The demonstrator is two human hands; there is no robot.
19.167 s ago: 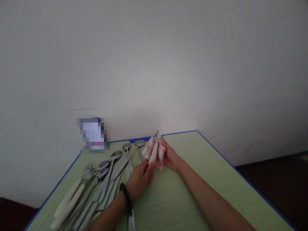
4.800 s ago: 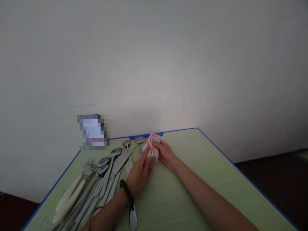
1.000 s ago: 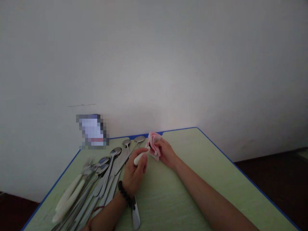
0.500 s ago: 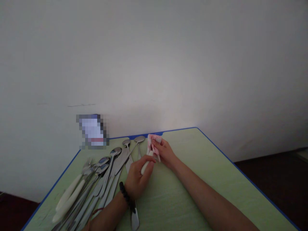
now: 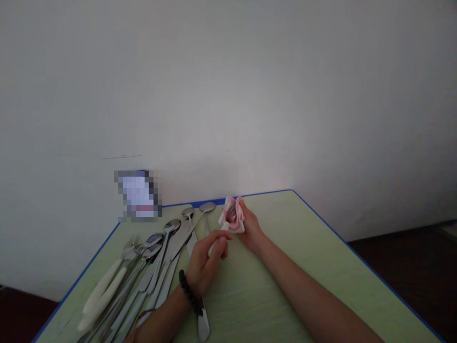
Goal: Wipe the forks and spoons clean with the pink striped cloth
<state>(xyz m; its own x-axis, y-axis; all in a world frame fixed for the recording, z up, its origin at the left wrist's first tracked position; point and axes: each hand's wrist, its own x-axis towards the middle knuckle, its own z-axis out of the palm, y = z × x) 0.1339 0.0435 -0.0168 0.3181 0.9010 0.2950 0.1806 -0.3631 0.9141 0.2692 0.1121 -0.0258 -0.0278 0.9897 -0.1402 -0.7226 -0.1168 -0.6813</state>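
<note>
My left hand [image 5: 207, 259] is closed around the pale handle of a spoon [image 5: 232, 214]. The spoon's bowl lies in the folds of a pink and white cloth [image 5: 240, 224]. Cupped behind and to the right of that cloth, my right hand [image 5: 251, 227] grips it around the bowl; some of its fingers are hidden by the fabric. To the left of my left hand, several metal spoons and knives [image 5: 166, 262] are spread in a loose pile. Two pieces with thick white handles [image 5: 103, 297] lie at the pile's left side, near some fork tines [image 5: 133, 242].
The light green table [image 5: 285, 228] has a blue edge and stands against a pale wall [image 5: 250, 95]. A phone-like device with a blurred screen [image 5: 138, 193] leans on the wall at the back left corner.
The cloth has opened and turned toward me, so the spoon's bowl now shows inside it. My right hand's fingers have shifted behind the cloth. My left hand keeps its hold, tilting slightly.
</note>
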